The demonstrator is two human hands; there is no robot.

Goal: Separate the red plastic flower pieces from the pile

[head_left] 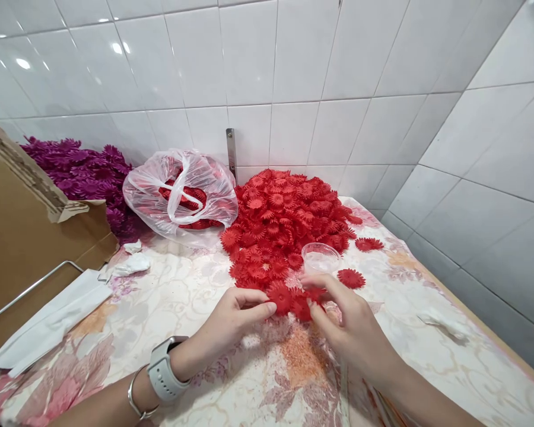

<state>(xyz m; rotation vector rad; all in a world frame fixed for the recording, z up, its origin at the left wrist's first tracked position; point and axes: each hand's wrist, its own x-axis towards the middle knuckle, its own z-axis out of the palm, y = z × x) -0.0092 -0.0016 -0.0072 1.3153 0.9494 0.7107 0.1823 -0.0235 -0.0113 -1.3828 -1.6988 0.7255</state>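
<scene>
A big heap of red fabric flowers (289, 219) lies on the floral tablecloth (182, 290) against the tiled wall. At its near edge my left hand (231, 323), with a grey watch and a bangle on the wrist, pinches a red flower (279, 296) with its fingertips. My right hand (351, 323) pinches a second red flower (314, 295) close beside it. The two flowers almost touch. A small clear plastic cup (320, 256) stands just beyond my right hand's fingers.
A clear plastic bag (180, 193) holding more red flowers sits left of the heap. Purple flowers (82, 172) pile up behind an open cardboard box (31, 237) at the left. White paper (53, 323) lies by the box. Loose red flowers (368, 243) dot the right side.
</scene>
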